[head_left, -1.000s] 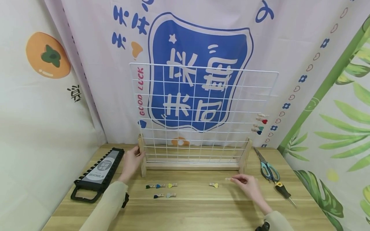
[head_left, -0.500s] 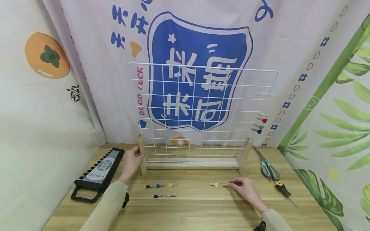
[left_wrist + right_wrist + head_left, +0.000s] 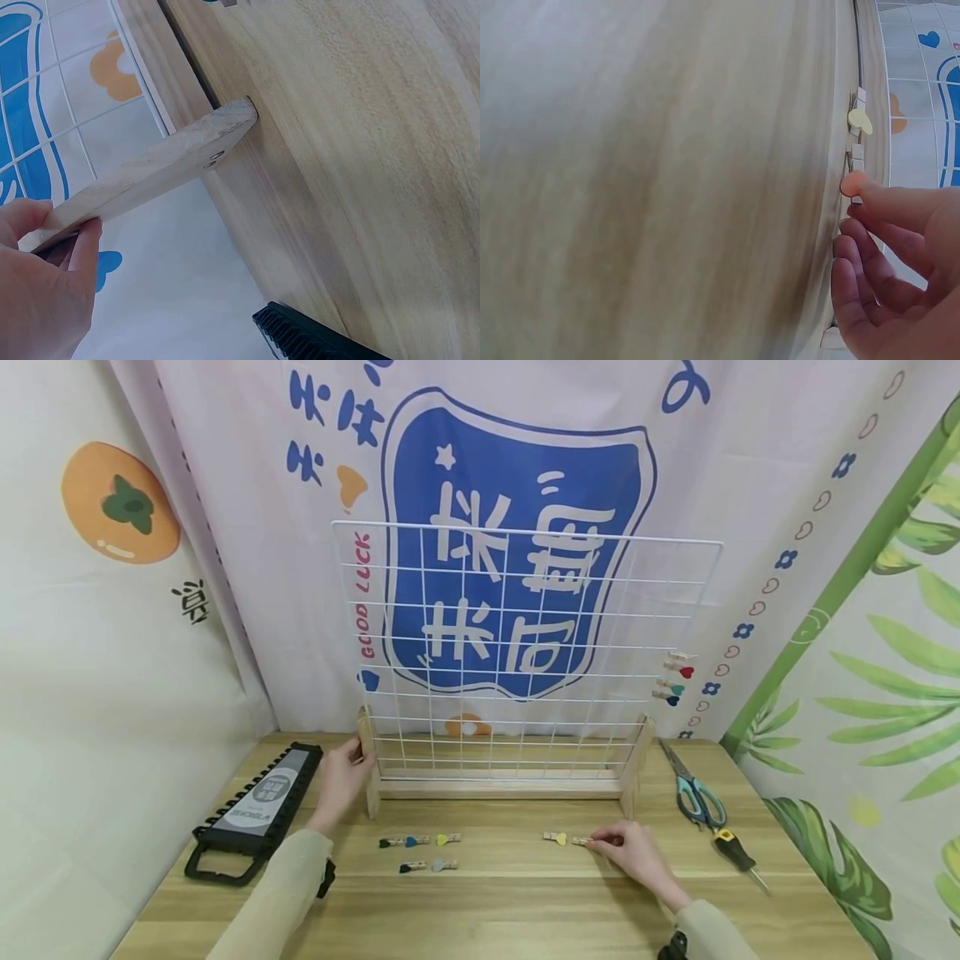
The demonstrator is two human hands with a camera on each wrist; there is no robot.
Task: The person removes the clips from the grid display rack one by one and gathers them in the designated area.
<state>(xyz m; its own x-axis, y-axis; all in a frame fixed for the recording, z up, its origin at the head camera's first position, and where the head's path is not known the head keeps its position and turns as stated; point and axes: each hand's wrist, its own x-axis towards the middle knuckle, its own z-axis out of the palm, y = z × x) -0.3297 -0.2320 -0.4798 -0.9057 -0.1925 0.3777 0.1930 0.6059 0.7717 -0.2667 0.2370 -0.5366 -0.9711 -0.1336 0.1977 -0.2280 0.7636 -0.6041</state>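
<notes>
My left hand (image 3: 345,781) grips the left wooden upright (image 3: 157,161) of a stand that holds a white wire grid (image 3: 487,627); thumb and fingers lie on either side of the wood. Low over the table, my right hand (image 3: 636,854) pinches a small wooden clothespin (image 3: 857,156) with an orange-pink heart, thumb and index finger at its heart end. Just left of it lies a clothespin with a yellow heart (image 3: 561,839). Several more clothespins, with green, blue, yellow and grey hearts, lie in two rows further left, among them a yellow one (image 3: 448,839).
Several clothespins with hearts, one of them red (image 3: 686,672), are clipped to the grid's right edge. Scissors (image 3: 697,797) and a screwdriver (image 3: 735,852) lie at the right. A black rack with a handle (image 3: 258,810) lies at the left. Printed curtains (image 3: 247,510) hang behind.
My right hand has moved left and slightly down with the clothespin, now close beside the yellow-heart one on the table. The left hand stays on the upright.
</notes>
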